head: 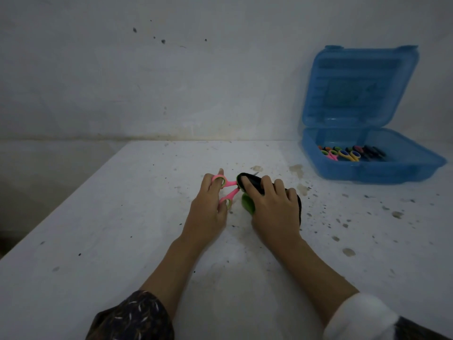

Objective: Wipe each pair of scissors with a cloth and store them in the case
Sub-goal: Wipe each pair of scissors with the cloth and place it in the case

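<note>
My left hand (208, 207) holds a pair of pink-handled scissors (229, 185) by the finger loops, handles spread apart, in the middle of the table. A dark cloth with a green side (247, 204) is wrapped over the blades, and my right hand (272, 204) grips it there. Only a small tip of blade shows beyond the cloth. At the back right stands the blue plastic case (367, 171), lid raised against the wall. Several scissors with coloured handles (350, 153) lie inside it.
The white table (122, 217) is speckled with dark crumbs and stains, mostly on its right half. Its left edge runs diagonally toward me. A stained white wall (171, 82) rises behind the table's far edge.
</note>
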